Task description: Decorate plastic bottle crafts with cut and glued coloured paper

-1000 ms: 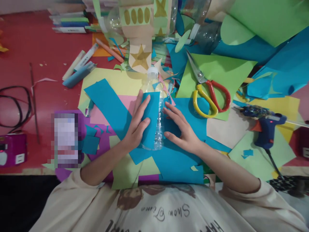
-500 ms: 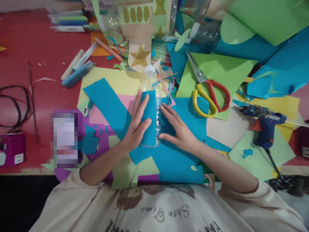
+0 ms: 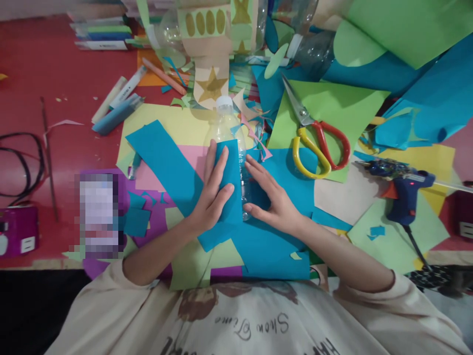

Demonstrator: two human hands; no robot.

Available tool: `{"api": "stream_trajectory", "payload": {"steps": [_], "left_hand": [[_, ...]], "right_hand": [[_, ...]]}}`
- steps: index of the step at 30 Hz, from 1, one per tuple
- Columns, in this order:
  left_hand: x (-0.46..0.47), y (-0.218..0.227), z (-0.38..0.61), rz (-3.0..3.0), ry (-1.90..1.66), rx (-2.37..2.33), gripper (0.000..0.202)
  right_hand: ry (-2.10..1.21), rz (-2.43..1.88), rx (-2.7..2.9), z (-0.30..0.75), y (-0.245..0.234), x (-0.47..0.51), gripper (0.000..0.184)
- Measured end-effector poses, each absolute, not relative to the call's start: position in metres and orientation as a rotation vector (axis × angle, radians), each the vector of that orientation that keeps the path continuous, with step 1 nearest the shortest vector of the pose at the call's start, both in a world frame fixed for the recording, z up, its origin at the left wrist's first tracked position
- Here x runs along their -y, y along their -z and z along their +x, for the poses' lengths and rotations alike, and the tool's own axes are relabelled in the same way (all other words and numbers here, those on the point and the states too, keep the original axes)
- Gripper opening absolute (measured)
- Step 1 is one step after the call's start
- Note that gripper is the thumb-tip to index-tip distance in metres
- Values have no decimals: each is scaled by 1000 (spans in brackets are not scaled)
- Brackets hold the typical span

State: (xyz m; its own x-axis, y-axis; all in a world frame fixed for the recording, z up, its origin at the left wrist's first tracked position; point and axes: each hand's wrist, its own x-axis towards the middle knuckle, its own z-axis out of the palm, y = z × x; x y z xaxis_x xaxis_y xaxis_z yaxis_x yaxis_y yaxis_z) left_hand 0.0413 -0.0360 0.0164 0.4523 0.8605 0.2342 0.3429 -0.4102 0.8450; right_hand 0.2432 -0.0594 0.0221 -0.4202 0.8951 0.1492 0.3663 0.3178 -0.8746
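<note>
The clear bottle lies on its side, cap away from the person, on the loose sheets in the middle of the table, with a strip of blue paper over its left part. Laying the strip neatly likely calls for light, even pressure, its long edge kept in line with the bottle, and a steady opposite hand against rolling. The left hand rests on the strip, fingers nearly straight, thumb apart. The right hand sits at the bottle's right side, fingers bent, thumb spread apart below; whether it presses cannot be told. Both forearms angle inward. Scissors lie to the right.
</note>
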Motion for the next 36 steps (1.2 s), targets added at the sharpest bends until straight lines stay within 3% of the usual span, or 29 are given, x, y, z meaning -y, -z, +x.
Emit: {"api": "stream_trajectory", "payload": {"steps": [19,29,36], "left_hand": [[36,-20,35,1907,-884,-1053,65],[35,-27,38,1941,-875,-985,67],[32,-23,36,1970,-898,-964,65]], "right_hand": [[-1299,-1053,1903,243,-15,62,91],[-1163,-1028,1971,240,-13,63,95],[-973,-962,2091,240,-12,63,79]]}}
